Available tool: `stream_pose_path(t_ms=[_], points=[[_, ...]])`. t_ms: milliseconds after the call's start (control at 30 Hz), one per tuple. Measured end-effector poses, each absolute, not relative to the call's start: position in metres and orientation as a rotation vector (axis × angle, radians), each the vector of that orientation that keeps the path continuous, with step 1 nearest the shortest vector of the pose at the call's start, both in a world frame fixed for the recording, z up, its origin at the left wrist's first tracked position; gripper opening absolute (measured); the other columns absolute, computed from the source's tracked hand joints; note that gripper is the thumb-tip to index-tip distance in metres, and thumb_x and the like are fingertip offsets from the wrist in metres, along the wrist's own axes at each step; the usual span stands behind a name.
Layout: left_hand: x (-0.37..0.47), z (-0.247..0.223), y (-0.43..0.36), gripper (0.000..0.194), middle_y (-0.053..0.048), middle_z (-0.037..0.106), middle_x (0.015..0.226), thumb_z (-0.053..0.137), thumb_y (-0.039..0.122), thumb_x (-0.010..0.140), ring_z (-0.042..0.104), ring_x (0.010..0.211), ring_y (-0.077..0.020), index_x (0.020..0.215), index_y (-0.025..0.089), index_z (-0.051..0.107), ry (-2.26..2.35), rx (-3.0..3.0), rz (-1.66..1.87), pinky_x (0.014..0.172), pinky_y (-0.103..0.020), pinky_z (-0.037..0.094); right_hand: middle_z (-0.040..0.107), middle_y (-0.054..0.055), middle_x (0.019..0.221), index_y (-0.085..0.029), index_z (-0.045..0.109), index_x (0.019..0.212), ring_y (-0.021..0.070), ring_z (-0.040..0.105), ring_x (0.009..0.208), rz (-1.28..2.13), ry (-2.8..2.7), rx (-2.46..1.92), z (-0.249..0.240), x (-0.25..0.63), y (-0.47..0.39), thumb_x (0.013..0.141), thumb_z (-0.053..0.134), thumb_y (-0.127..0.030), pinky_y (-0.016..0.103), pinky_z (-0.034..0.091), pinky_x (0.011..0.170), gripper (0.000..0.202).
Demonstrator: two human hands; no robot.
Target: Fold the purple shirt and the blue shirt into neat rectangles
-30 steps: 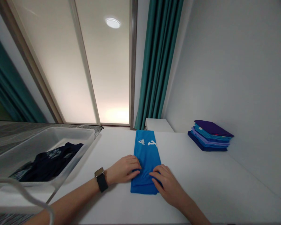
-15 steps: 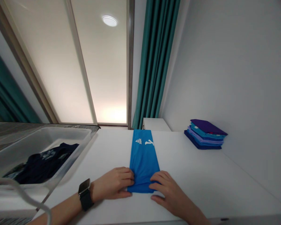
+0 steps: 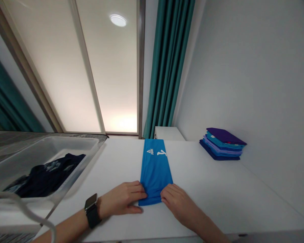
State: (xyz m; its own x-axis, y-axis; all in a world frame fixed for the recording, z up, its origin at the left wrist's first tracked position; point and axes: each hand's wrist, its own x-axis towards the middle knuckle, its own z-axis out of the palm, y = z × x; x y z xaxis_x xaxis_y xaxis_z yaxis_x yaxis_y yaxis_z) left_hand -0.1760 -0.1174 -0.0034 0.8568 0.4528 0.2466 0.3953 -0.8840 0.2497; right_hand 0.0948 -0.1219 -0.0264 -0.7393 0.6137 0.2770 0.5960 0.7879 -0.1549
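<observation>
A blue sports shirt (image 3: 155,172), folded into a long strip with white logos at its far end, lies on the white table (image 3: 111,165). At its near left edge rests my left hand (image 3: 128,198), fingertips lying on the fabric and thumb stretched out apart on the table. This wrist wears a dark watch (image 3: 92,210). My right hand (image 3: 178,204) has its fingers closed together on the near right edge of the shirt. Its thumb is mostly hidden.
On the left stands a translucent plastic bin (image 3: 91,145) with dark clothes (image 3: 50,175) in it. A pale curved bar (image 3: 25,209) crosses its near corner. A stack of folded clothes (image 3: 221,145) sits at the right by the wall (image 3: 255,74). A green curtain (image 3: 168,67) hangs beyond.
My right hand's spread fingers and thumb have come together on the shirt's near right edge. The shirt's near edge has shifted slightly, and my left hand's fingertips reach slightly farther right.
</observation>
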Motion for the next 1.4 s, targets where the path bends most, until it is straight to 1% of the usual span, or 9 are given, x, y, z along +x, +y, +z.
stream_pose_path(t_ms=[233,467,567,633,767,867,967,1200,1400], points=[[-0.169,-0.008,-0.119,0.026,-0.008,0.069,0.095,0.041,0.018,0.099,0.062,0.093,-0.02,0.118,0.018,0.058,0.628,3.049,0.539,0.083,-0.03,0.051,0.063,0.002,0.089,-0.019,0.057,0.087,0.017,0.056,0.084,0.381,-2.601,-1.003,-0.011,0.097,-0.117,0.094,0.05,-0.013,0.029,0.042,0.077,0.012],[-0.161,-0.006,-0.12,0.016,-0.005,0.065,0.087,0.046,0.019,0.095,0.06,0.083,-0.0164,0.099,0.02,0.062,0.877,2.719,0.629,0.074,-0.026,0.048,0.062,0.004,0.098,-0.021,0.057,0.094,0.0211,0.055,0.094,0.317,-2.559,-1.019,-0.016,0.092,-0.127,0.09,0.056,-0.019,0.036,0.041,0.086,0.005],[-0.159,-0.006,-0.119,0.013,-0.004,0.065,0.09,0.049,0.02,0.093,0.06,0.086,-0.0158,0.098,0.02,0.062,0.945,2.561,0.657,0.077,-0.025,0.047,0.059,0.009,0.123,-0.022,0.052,0.123,0.0262,0.052,0.111,0.213,-2.525,-1.038,-0.027,0.087,-0.129,0.083,0.069,-0.029,0.041,0.039,0.093,0.044],[-0.158,-0.007,-0.119,0.013,-0.004,0.066,0.092,0.05,0.021,0.093,0.061,0.087,-0.0158,0.098,0.021,0.062,0.989,2.478,0.666,0.079,-0.026,0.047,0.059,0.01,0.129,-0.021,0.047,0.133,0.0264,0.052,0.114,0.099,-2.521,-1.051,-0.037,0.082,-0.127,0.084,0.068,-0.027,0.041,0.038,0.096,0.054],[-0.156,-0.006,-0.123,0.012,-0.004,0.066,0.092,0.052,0.022,0.091,0.061,0.086,-0.0165,0.096,0.02,0.063,1.049,2.389,0.669,0.079,-0.027,0.048,0.068,0.005,0.116,-0.021,0.061,0.115,0.0216,0.058,0.101,-0.069,-2.562,-1.037,-0.05,0.077,-0.121,0.089,0.059,-0.011,0.036,0.039,0.089,0.028],[-0.155,0.0,-0.13,0.012,-0.004,0.066,0.093,0.052,0.022,0.091,0.061,0.086,-0.0161,0.095,0.02,0.063,1.027,2.345,0.659,0.08,-0.027,0.047,0.071,0.004,0.102,-0.02,0.064,0.107,0.0205,0.06,0.093,-0.043,-2.636,-1.067,-0.041,0.078,-0.12,0.089,0.057,-0.009,0.034,0.039,0.084,0.022],[-0.154,0.007,-0.137,0.01,-0.004,0.067,0.096,0.053,0.023,0.091,0.061,0.089,-0.0155,0.095,0.02,0.062,1.004,2.28,0.654,0.083,-0.026,0.046,0.07,0.002,0.092,-0.022,0.065,0.101,0.0197,0.06,0.09,0.155,-2.735,-1.098,-0.018,0.083,-0.123,0.09,0.055,-0.009,0.032,0.039,0.08,0.02],[-0.148,0.026,-0.158,0.01,0.0,0.068,0.091,0.059,0.029,0.087,0.061,0.082,-0.014,0.09,0.021,0.065,1.058,2.12,0.494,0.077,-0.023,0.045,0.069,0.003,0.1,-0.023,0.065,0.104,0.0193,0.061,0.094,0.719,-2.854,-1.032,0.032,0.096,-0.13,0.095,0.05,-0.024,0.027,0.038,0.078,0.017],[-0.147,0.028,-0.149,0.014,0.0,0.067,0.082,0.061,0.032,0.085,0.059,0.076,-0.0137,0.082,0.019,0.066,1.131,1.953,0.512,0.071,-0.022,0.044,0.068,0.002,0.086,-0.018,0.064,0.089,0.0157,0.061,0.079,1.024,-2.927,-0.854,0.052,0.094,-0.105,0.091,0.052,-0.022,0.023,0.038,0.069,0.013]])
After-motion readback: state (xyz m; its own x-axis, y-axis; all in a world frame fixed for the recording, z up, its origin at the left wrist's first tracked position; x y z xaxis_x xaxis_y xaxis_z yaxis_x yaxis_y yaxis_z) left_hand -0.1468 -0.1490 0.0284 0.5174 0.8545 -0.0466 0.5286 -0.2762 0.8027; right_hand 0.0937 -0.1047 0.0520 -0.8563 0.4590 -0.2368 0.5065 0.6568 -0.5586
